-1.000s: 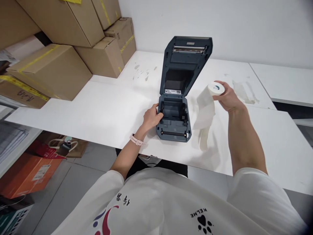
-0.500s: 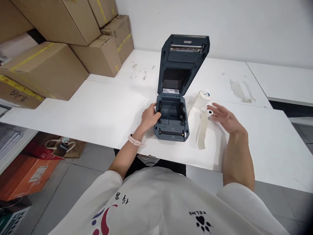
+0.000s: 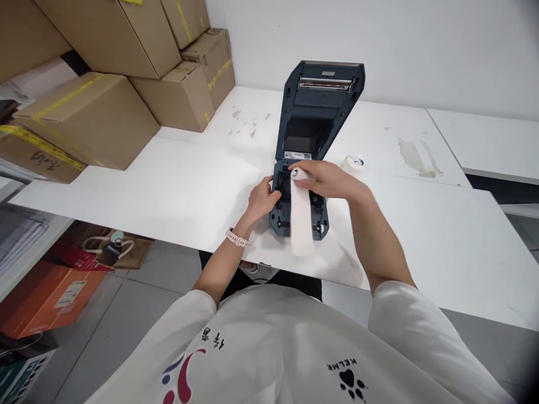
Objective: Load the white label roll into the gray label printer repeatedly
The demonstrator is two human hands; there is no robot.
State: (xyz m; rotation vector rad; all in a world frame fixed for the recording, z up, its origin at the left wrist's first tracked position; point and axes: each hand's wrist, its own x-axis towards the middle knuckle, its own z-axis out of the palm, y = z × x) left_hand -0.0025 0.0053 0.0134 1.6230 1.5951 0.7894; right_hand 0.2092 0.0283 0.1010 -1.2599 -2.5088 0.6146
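A dark grey label printer (image 3: 320,106) stands on the white table (image 3: 177,191) with its lid tipped up and back. My left hand (image 3: 261,199) grips the left edge of the printer's open base, fingers curled over the rim. My right hand (image 3: 326,178) holds a small white paper roll (image 3: 297,174) over the open bay. A loose strip of paper (image 3: 301,221) hangs from that roll, draping across the printer's front onto the table. A second, thicker white roll (image 3: 352,163) lies on the table just right of the printer.
Stacked cardboard boxes (image 3: 105,106) with yellow tape fill the table's back left. A second white table (image 3: 488,143) adjoins at the right. Below the left edge are an orange box (image 3: 46,300) and a bag on the floor. A white wall rises behind.
My right hand set the thick roll down beside the printer, picked up the smaller roll with its trailing strip, and carried it left over the open bay. The left hand stayed put.
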